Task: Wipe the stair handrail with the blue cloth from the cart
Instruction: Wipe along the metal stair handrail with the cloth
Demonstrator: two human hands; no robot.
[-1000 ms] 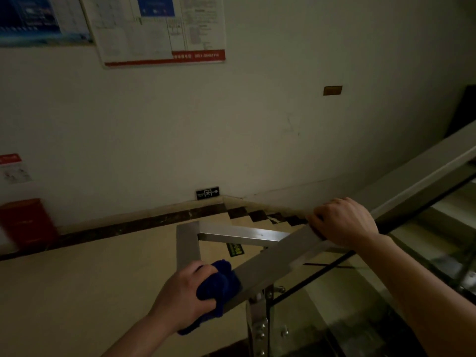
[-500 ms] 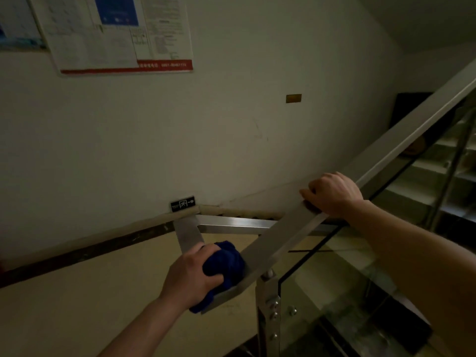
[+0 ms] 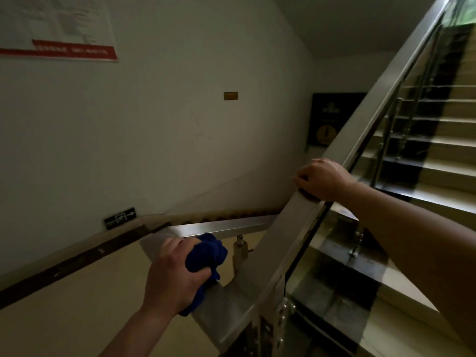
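Observation:
A flat metal handrail (image 3: 278, 240) climbs from the lower middle toward the top right and bends at its low end into a short horizontal run. My left hand (image 3: 175, 274) is closed around a bunched blue cloth (image 3: 206, 256), pressing it on the rail's low bend. Higher up the slope, my right hand (image 3: 320, 177) grips the rail from above, its fingers curled over the edge. The cart is out of view.
A glass panel (image 3: 342, 266) with metal posts and bolts hangs under the rail. Steps (image 3: 438, 140) rise on the right. A pale wall (image 3: 154, 124) carries a poster (image 3: 56, 29), a small plaque (image 3: 230, 95) and an exit sign (image 3: 119, 218). The landing floor (image 3: 64, 305) lies below left.
The view has swung up and to the right, showing more of the rising stairs. My left hand with the cloth stays at the rail's low bend; my right hand keeps its hold higher up.

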